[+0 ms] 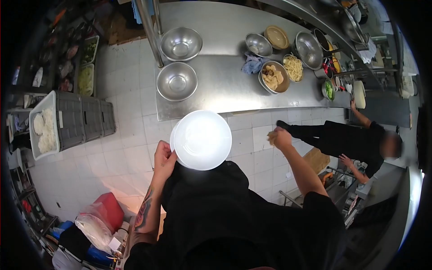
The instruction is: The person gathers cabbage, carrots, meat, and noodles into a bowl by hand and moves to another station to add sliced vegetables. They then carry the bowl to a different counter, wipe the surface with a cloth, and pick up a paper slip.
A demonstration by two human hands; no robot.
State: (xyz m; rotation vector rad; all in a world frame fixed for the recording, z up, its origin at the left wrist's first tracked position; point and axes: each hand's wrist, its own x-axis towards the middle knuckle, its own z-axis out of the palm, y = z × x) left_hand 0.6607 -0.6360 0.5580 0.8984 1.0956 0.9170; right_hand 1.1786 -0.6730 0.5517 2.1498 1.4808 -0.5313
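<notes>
My left hand (pixel 165 158) grips the rim of a white bowl (pixel 202 140) at its left side; a second white rim shows just behind it, so the bowls look stacked. The bowl is in front of my body, below the steel table's (pixel 216 96) front edge. Out to the right, away from the bowl, my right hand (pixel 280 138) is closed around a small tan item (pixel 271 137), too small to make out. On the table, a steel bowl with pale and brown food (pixel 272 77) stands beside a bowl of noodles (pixel 293 68).
Two steel bowls (pixel 177 81) sit at the table's left end. A blue cloth (pixel 253 64) lies near the food bowls. At the right stands another person (pixel 373 144) in black. Grey crates (pixel 83 118) with a white tray stand at the left.
</notes>
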